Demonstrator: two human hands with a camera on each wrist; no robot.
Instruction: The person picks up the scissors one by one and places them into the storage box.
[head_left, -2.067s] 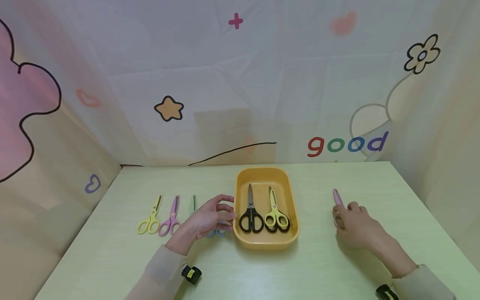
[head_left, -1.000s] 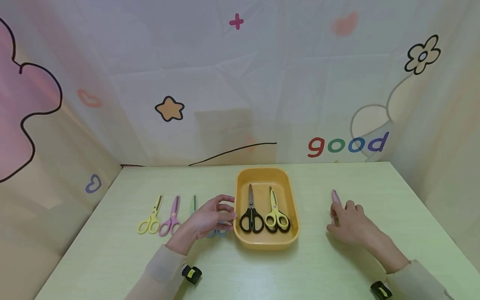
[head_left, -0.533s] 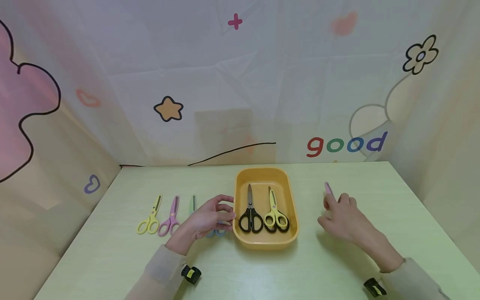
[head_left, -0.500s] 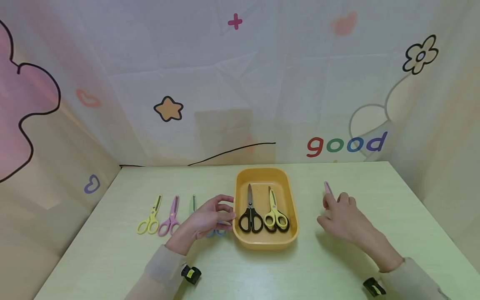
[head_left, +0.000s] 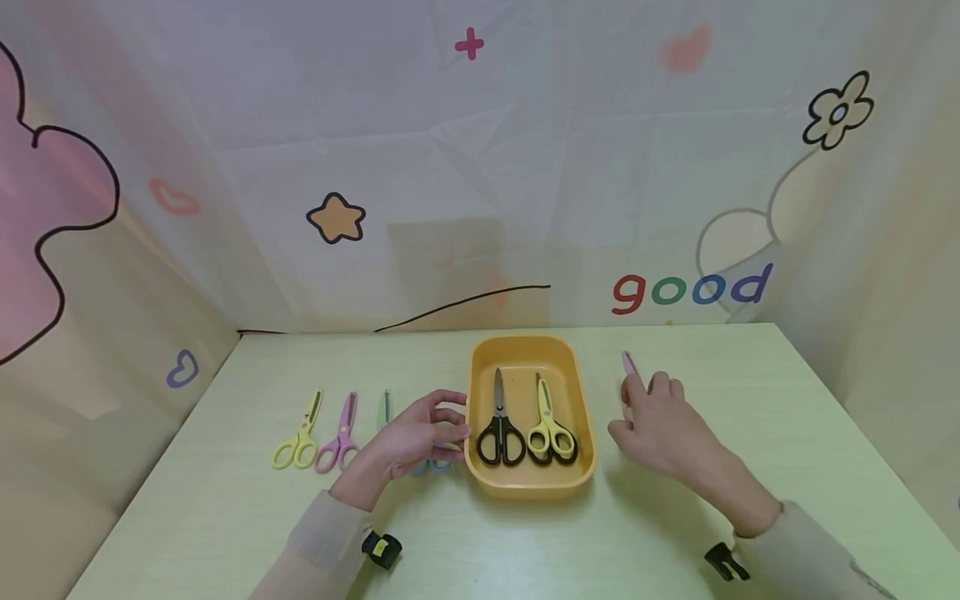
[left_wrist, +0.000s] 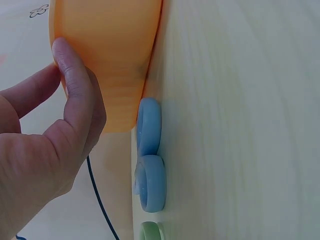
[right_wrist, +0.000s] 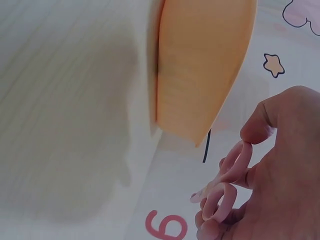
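My left hand [head_left: 416,433] holds the left rim of the yellow-orange tray [head_left: 525,483], thumb and fingertips at the edge. Inside lie black-handled scissors [head_left: 502,437] and, on the right, yellow scissors [head_left: 551,433] stacked over another black-handled pair. My right hand [head_left: 667,429], just right of the tray, pinches pink scissors [right_wrist: 231,167] by the handle loops, raised over the table with the blades pointing away. Blue scissors [left_wrist: 151,182] lie beside the tray beneath my left hand, which hides most of them in the head view.
Left of the tray, yellow scissors [head_left: 303,442], purple scissors [head_left: 343,442] and partly hidden green scissors [head_left: 385,408] lie in a row on the pale table [head_left: 517,558]. A printed curtain [head_left: 450,167] closes off the back and sides.
The right hand has lifted the pink scissors off the table and carried them left toward the tray. The left hand and the tray have stayed in place.
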